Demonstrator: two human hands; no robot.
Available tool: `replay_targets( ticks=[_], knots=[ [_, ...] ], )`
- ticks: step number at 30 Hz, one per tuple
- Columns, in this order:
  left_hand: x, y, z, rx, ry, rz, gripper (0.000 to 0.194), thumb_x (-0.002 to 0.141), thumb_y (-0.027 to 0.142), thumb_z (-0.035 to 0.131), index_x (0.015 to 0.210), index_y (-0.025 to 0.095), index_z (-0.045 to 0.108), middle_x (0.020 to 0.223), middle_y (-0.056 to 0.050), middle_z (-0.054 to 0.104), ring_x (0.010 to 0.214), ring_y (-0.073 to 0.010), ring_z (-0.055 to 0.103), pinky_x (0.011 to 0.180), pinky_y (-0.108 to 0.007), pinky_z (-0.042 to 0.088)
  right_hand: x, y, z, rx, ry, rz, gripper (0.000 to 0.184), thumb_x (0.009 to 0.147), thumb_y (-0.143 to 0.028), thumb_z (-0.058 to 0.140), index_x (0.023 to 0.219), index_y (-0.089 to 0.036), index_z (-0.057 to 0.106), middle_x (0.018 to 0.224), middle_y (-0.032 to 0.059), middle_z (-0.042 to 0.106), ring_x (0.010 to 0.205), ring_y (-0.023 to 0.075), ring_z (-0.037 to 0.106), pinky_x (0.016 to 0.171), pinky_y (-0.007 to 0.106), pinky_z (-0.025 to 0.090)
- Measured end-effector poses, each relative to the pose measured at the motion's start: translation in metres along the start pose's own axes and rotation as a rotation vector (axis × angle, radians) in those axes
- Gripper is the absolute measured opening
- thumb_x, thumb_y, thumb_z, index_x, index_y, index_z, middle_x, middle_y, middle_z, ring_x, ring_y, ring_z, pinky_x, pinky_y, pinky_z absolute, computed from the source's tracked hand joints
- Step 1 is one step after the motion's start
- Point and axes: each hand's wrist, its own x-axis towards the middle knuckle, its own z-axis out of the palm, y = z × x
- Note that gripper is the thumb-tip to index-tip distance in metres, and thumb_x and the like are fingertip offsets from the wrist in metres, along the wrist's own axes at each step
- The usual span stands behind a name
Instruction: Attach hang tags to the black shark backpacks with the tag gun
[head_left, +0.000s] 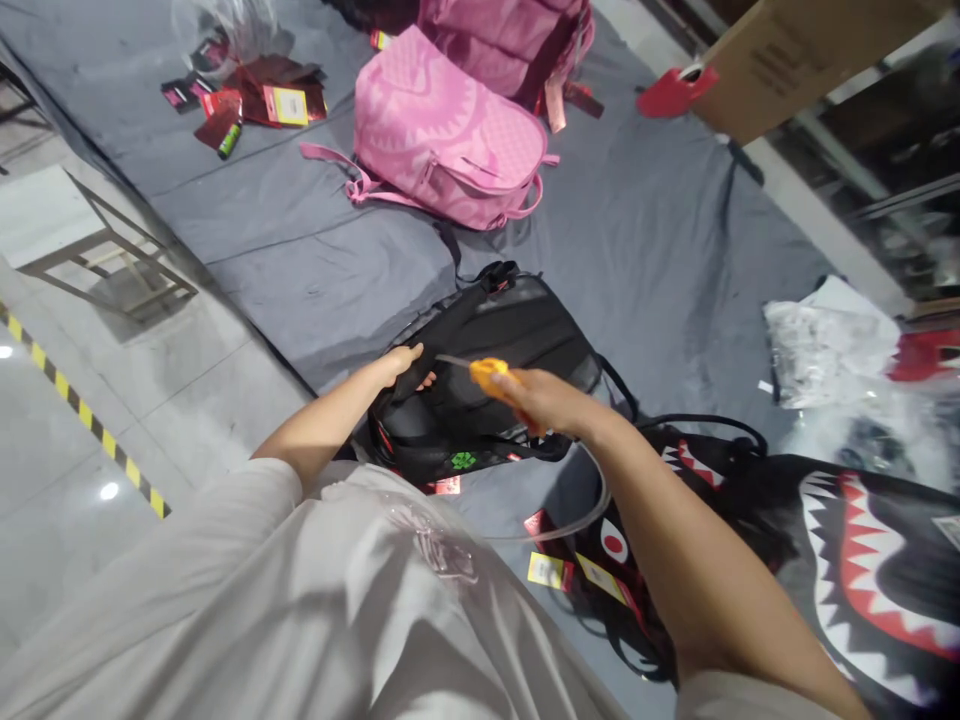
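A black backpack point(517, 335) lies on the grey cloth in front of me, its strap side facing up. My left hand point(409, 368) is closed round a black padded shoulder strap point(450, 325) at the bag's left edge. In my right hand point(544, 400) is an orange air blow gun point(489, 375). Its thin nozzle points left, just short of the strap and my left fingers. A clear hose point(600, 495) curves away below my right wrist. Near the bag's lower edge shows a green emblem point(463, 460).
Pink backpacks point(450, 130) lie farther up the grey cloth point(660, 260), beside a pile of red tags point(259, 95). Black shark-mouth bags point(885, 560) lie at right, below clear plastic packaging point(832, 345). A cardboard box point(795, 60) stands top right; a stool point(82, 225) is at left.
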Motion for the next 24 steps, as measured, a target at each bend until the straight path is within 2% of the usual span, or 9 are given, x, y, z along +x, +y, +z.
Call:
replay_targets(
  ticks=[2, 3, 6, 10, 13, 17, 20, 22, 24],
  knots=[
    [-0.002, 0.000, 0.001, -0.021, 0.014, -0.010, 0.056, 0.104, 0.045, 0.023, 0.107, 0.007, 0.063, 0.083, -0.014, 0.075, 0.063, -0.0170, 0.069, 0.061, -0.028, 0.056, -0.005, 0.001, 0.001, -0.037, 0.071, 0.051, 0.050, 0.098, -0.061, 0.035, 0.092, -0.018, 0.060, 0.052, 0.0009, 0.057, 0.044, 0.0153, 0.054, 0.047, 0.024, 0.038],
    [-0.003, 0.000, 0.002, -0.029, 0.022, -0.012, 0.057, 0.103, 0.047, 0.023, 0.107, 0.007, 0.063, 0.083, -0.014, 0.075, 0.062, -0.0166, 0.068, 0.060, -0.027, 0.056, -0.009, 0.003, 0.002, -0.018, 0.041, 0.046, 0.050, 0.098, -0.061, 0.035, 0.091, -0.018, 0.059, 0.051, 0.0005, 0.056, 0.043, 0.0152, 0.053, 0.047, 0.024, 0.038],
    [-0.005, 0.000, 0.004, -0.035, 0.037, -0.006, 0.061, 0.102, 0.053, 0.023, 0.107, 0.009, 0.065, 0.085, -0.013, 0.076, 0.059, -0.0151, 0.066, 0.059, -0.026, 0.055, -0.024, 0.008, 0.007, 0.136, -0.229, -0.070, 0.052, 0.096, -0.064, 0.036, 0.084, -0.019, 0.058, 0.050, 0.0001, 0.055, 0.041, 0.0144, 0.051, 0.044, 0.024, 0.038],
    [-0.008, 0.003, 0.007, -0.037, 0.035, -0.013, 0.072, 0.100, 0.061, 0.019, 0.103, 0.009, 0.069, 0.081, -0.013, 0.075, 0.057, -0.0147, 0.064, 0.057, -0.025, 0.054, -0.041, 0.010, 0.017, 0.108, -0.091, -0.013, 0.050, 0.092, -0.066, 0.044, 0.085, -0.019, 0.060, 0.049, -0.0008, 0.052, 0.040, 0.0135, 0.049, 0.042, 0.023, 0.035],
    [-0.011, 0.006, 0.010, -0.044, 0.040, -0.014, 0.078, 0.097, 0.068, 0.019, 0.099, 0.009, 0.071, 0.078, -0.014, 0.074, 0.057, -0.0155, 0.063, 0.056, -0.026, 0.052, -0.049, 0.007, 0.029, 0.145, -0.254, -0.081, 0.051, 0.089, -0.068, 0.050, 0.089, -0.019, 0.063, 0.052, -0.0010, 0.055, 0.039, 0.0110, 0.046, 0.043, 0.022, 0.034],
    [-0.017, 0.007, 0.015, -0.017, 0.033, 0.012, 0.088, 0.090, 0.077, 0.015, 0.102, 0.011, 0.070, 0.081, -0.014, 0.074, 0.058, -0.0155, 0.062, 0.057, -0.026, 0.051, -0.058, 0.008, 0.038, 0.151, -0.181, -0.029, 0.051, 0.091, -0.066, 0.045, 0.096, -0.018, 0.062, 0.050, -0.0020, 0.052, 0.039, 0.0129, 0.048, 0.041, 0.023, 0.034],
    [-0.021, 0.003, 0.020, 0.066, 0.006, 0.106, 0.089, 0.092, 0.075, 0.009, 0.113, 0.012, 0.068, 0.090, -0.014, 0.075, 0.065, -0.0159, 0.064, 0.060, -0.026, 0.050, -0.067, 0.021, 0.030, 0.249, -0.337, -0.090, 0.052, 0.092, -0.066, 0.042, 0.099, -0.018, 0.062, 0.051, -0.0026, 0.052, 0.040, 0.0138, 0.050, 0.042, 0.024, 0.037],
    [-0.022, 0.000, 0.025, 0.229, 0.049, 0.222, 0.076, 0.097, 0.067, 0.018, 0.125, 0.013, 0.063, 0.101, -0.014, 0.074, 0.079, -0.0192, 0.068, 0.070, -0.029, 0.053, -0.074, 0.033, 0.018, 0.251, -0.213, -0.081, 0.052, 0.094, -0.065, 0.040, 0.096, -0.018, 0.062, 0.050, -0.0024, 0.052, 0.041, 0.0137, 0.050, 0.044, 0.024, 0.039],
    [-0.021, -0.004, 0.032, 0.407, 0.137, 0.358, 0.058, 0.097, 0.055, 0.044, 0.138, 0.016, 0.054, 0.121, -0.013, 0.069, 0.104, -0.0238, 0.066, 0.089, -0.034, 0.052, -0.079, 0.045, 0.004, 0.202, 0.041, -0.030, 0.051, 0.097, -0.061, 0.035, 0.087, -0.018, 0.060, 0.049, -0.0007, 0.053, 0.043, 0.0137, 0.051, 0.048, 0.025, 0.040]
  ],
)
